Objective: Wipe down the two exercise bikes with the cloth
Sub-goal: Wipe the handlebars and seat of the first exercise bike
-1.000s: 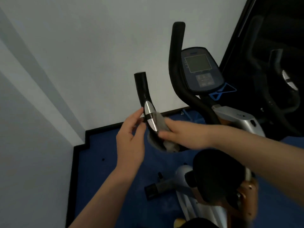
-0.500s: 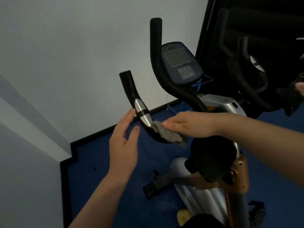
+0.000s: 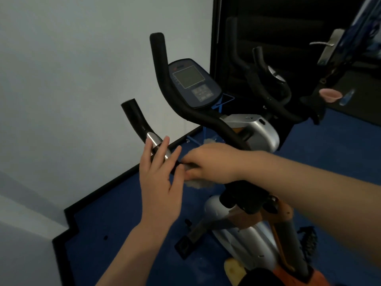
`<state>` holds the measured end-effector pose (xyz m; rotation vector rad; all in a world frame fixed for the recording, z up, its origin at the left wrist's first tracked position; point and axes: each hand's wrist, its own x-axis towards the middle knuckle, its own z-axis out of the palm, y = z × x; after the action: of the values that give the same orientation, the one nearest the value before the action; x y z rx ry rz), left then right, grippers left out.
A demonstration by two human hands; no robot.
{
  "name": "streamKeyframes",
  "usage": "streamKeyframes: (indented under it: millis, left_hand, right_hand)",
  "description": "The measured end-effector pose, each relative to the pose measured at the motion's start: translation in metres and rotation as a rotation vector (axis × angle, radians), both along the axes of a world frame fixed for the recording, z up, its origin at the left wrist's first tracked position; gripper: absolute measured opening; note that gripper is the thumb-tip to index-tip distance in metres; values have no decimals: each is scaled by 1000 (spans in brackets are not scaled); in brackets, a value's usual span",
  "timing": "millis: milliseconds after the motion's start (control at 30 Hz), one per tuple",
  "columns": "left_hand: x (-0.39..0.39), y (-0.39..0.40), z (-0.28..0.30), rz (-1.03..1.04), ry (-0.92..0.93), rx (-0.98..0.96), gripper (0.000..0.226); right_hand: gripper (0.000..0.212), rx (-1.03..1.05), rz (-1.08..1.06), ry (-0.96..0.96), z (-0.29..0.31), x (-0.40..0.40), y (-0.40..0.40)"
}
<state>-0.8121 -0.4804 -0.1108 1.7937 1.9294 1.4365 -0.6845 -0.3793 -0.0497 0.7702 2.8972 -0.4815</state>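
A silver and orange exercise bike stands before me with black handlebars and a blue console. My left hand lies with straight fingers against the left handlebar, over its silver sensor strip. My right hand grips the grey cloth around the same bar, just right of my left hand; most of the cloth is hidden under the fingers. A second, darker bike shows at the upper right.
A white wall runs along the left. Blue floor with a black border lies below. A dark panel fills the upper right, with a door handle and a pink object near it.
My left hand has moved in from beside the handlebar onto its silver strip. My right hand with the cloth stays on the bar's bend. The view has shifted, showing more of the right side.
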Motion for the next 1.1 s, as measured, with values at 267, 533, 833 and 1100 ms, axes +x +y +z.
streamKeyframes:
  millis: [267,533,833,1100]
  left_hand:
    - [-11,-2,-1,26,246,1,40]
    - [-6,19,33,18,94,-1,23]
    - [24,78,36,188,177,-92,20]
    - [34,72,32,313,270,-33,30]
  right_hand:
    - [42,-56,5,-70,21,41,32]
    - [26,-192,-507,934,46,77,51]
    - [45,-91,-439,609,-26,71,58]
    - [62,-335,-277,630,-16,41,98]
